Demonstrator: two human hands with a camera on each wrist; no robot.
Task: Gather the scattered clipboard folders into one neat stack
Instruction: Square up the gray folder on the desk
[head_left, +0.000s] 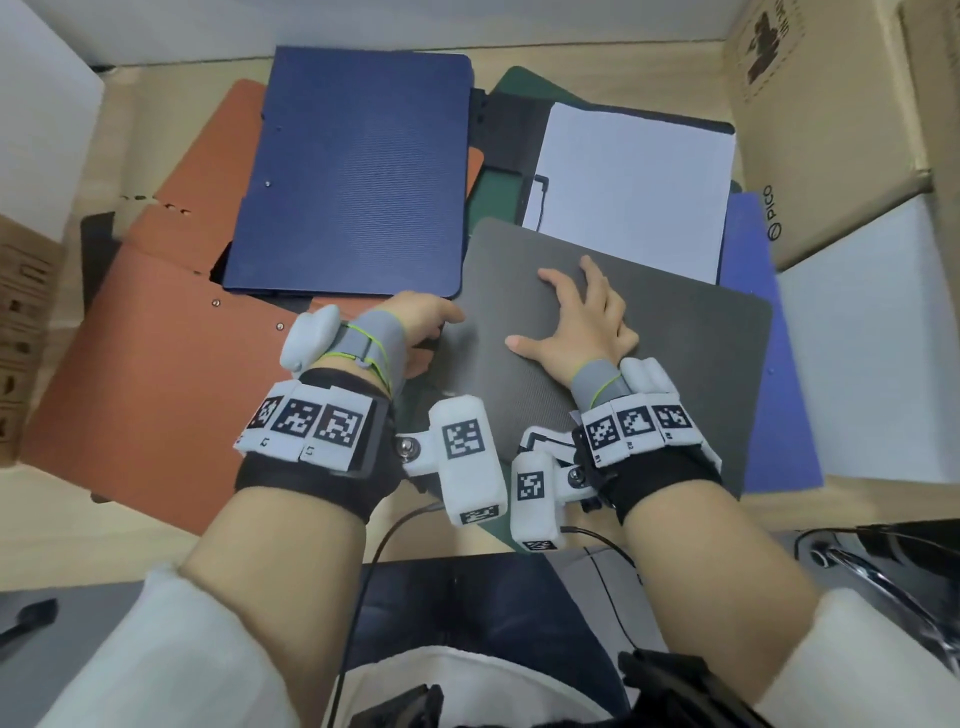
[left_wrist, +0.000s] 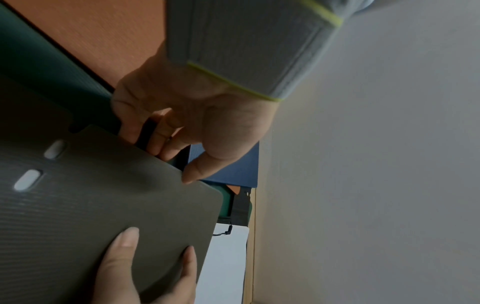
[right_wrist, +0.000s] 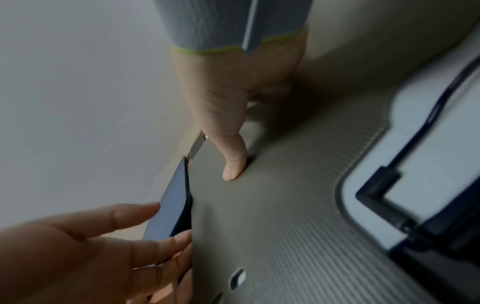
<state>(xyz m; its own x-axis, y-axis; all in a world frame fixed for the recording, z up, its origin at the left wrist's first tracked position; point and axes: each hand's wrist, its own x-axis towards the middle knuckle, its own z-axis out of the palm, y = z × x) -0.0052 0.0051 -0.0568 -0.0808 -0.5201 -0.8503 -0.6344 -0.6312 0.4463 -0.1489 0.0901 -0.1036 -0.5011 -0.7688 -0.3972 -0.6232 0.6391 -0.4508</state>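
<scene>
- Currently, left hand (head_left: 421, 332) fingers pinch the grey clipboard folder's (head_left: 649, 364) edge; right hand (head_left: 576, 322) fingers lie flat on top.
- Next, probably: lift it onto the navy folder (head_left: 358, 171) beyond them.

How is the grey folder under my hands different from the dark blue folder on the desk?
The grey folder is held by both hands: the left hand grips its edge and the right hand lies flat on top. The dark blue folder lies untouched. The grey one sits nearest the person and skewed; the dark blue one sits farther back, squarer. Both are closed, ribbed covers lying on other folders.
</scene>
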